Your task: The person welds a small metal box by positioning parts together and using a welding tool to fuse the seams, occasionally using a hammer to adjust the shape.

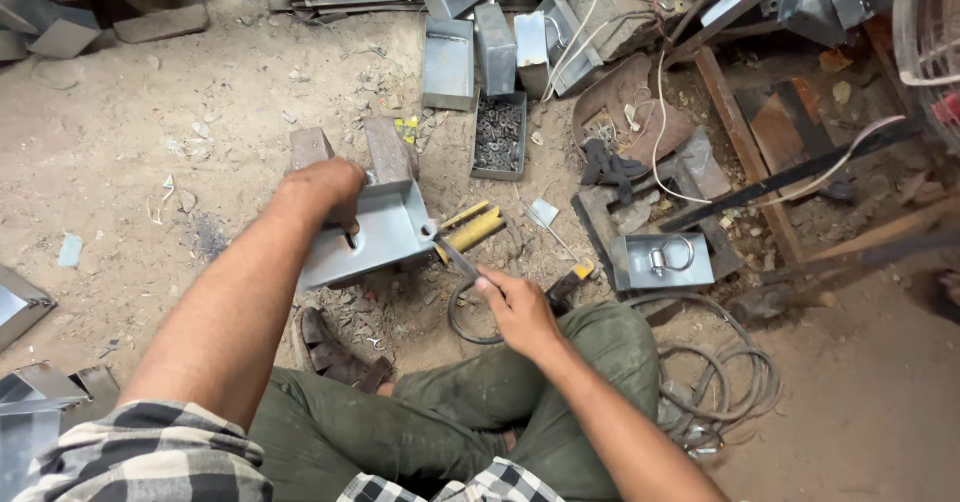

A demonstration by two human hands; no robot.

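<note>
Gripping the metal box (385, 230), the left hand (322, 187) steadies it; the right hand (518, 307) clutches a wrench (455, 255).

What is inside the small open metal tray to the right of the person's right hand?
The small metal tray holds a shiny metal ring clamp lying on its floor. Nothing else shows on the visible floor; its near wall hides a strip along that edge.
</note>
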